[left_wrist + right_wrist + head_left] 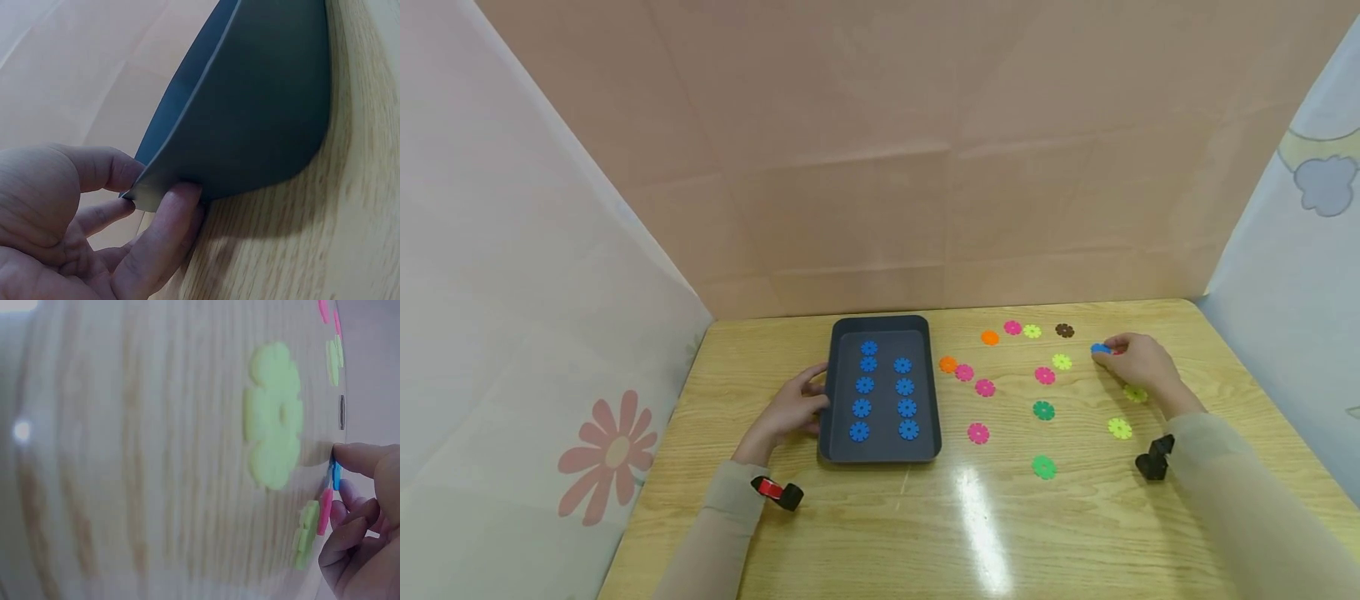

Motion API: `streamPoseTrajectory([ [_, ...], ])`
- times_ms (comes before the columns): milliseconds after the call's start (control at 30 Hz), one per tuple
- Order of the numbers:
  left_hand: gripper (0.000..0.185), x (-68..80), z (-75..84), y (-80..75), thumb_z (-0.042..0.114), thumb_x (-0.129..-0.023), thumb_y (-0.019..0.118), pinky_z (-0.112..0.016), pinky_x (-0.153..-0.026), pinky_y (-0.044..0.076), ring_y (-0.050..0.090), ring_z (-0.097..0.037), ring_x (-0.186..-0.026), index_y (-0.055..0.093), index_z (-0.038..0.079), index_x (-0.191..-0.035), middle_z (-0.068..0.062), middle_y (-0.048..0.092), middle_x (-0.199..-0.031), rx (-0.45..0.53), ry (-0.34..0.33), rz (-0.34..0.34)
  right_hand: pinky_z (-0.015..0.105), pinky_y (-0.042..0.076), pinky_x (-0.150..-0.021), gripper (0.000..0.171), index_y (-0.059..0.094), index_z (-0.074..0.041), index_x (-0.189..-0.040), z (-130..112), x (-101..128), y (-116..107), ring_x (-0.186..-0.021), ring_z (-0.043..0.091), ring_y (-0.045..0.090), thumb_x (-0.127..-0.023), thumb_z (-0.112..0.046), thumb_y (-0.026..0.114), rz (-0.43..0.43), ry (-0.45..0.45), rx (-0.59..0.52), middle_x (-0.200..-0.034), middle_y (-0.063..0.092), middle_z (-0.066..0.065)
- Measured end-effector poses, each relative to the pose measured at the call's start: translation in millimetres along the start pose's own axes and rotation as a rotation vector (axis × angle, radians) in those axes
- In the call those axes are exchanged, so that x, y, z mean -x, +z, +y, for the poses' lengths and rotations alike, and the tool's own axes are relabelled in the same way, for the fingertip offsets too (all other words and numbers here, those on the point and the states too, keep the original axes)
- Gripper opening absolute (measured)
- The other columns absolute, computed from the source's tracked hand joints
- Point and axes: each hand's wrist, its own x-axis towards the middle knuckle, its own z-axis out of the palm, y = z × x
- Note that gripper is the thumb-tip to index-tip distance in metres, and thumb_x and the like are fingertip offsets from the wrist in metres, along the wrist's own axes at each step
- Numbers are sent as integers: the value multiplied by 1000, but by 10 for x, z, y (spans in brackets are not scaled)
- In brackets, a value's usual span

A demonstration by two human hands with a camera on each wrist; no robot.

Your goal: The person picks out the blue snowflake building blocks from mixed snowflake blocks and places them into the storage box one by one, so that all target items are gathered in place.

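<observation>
A dark grey tray (880, 454) holds two columns of blue flower-shaped discs (865, 385). My left hand (792, 406) grips the tray's left side; in the left wrist view the thumb (115, 169) is at the rim and a finger lies against the outer wall. Over at the right, my right hand (1138, 367) pinches a blue disc (1100, 348) between thumb and fingertips. A pink disc (325, 511) lies right beside that blue one, partly covered by the hand in the head view. Nearby lies a yellow-green disc (1135, 393), below the right hand.
Between tray and right hand, loose discs are scattered on the wooden table (865, 533): pink (978, 432), orange (990, 337), green (1043, 467), yellow (1120, 428) and a brown one (1064, 330). A cloth wall (850, 167) closes off the back, with more cloth on both sides.
</observation>
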Motion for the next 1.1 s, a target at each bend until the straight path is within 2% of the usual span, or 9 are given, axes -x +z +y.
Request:
streamPoseTrajectory([
  [200, 69, -5, -3, 5, 5, -97, 61, -43, -64, 64, 67, -29, -95, 40, 19, -161, -22, 55, -130, -6, 4, 6, 63, 48, -91, 61, 52, 11, -134, -66, 29, -2, -109, 48, 57, -102, -40, 63, 22, 13, -36, -123, 58, 32],
  [367, 69, -4, -1, -1, 5, -97, 61, -43, -65, 64, 67, -30, -98, 40, 18, -161, -23, 56, -132, -6, 6, 8, 59, 50, -84, 54, 55, 7, -132, -85, 15, 12, -106, 47, 59, -103, -38, 62, 56, -3, -28, -122, 60, 32],
  [600, 69, -3, -3, -6, 5, -97, 61, -42, -65, 64, 67, -30, -98, 40, 18, -161, -23, 56, -132, -6, 3, 8, 51, 52, -72, 36, 64, 1, -122, -95, -3, 24, -98, 44, 63, -104, -30, 58, 98, -25, -12, -116, 65, 30],
  [800, 69, -6, -4, -4, 5, -97, 61, -43, -65, 64, 67, -30, -97, 40, 17, -161, -23, 56, -132, 2, 4, 3, 55, 51, -77, 39, 67, -1, -125, -174, 23, 13, -103, 47, 61, -106, -33, 55, 116, -59, -10, -122, 64, 31],
  [933, 69, -5, -2, 0, 5, -97, 61, -44, -66, 64, 69, -29, -95, 40, 18, -161, -23, 56, -133, 0, 0, 5, 56, 50, -80, 40, 68, -2, -125, -291, 36, 5, -107, 48, 61, -105, -35, 57, 141, -106, -15, -121, 67, 27],
  [1000, 69, -3, 0, 1, 5, -97, 61, -44, -67, 64, 69, -29, -93, 40, 18, -161, -24, 56, -133, -4, 0, 8, 51, 49, -76, 39, 69, -2, -125, -361, 34, 5, -99, 43, 62, -105, -34, 59, 150, -131, -19, -121, 67, 26],
  [1100, 69, 5, 9, 1, 5, -97, 61, -45, -67, 64, 70, -29, -93, 39, 17, -161, -24, 56, -133, -4, 1, 9, 40, 43, -63, 36, 69, -3, -125, -473, 31, 6, -73, 30, 56, -105, -32, 60, 150, -164, -29, -120, 68, 25],
])
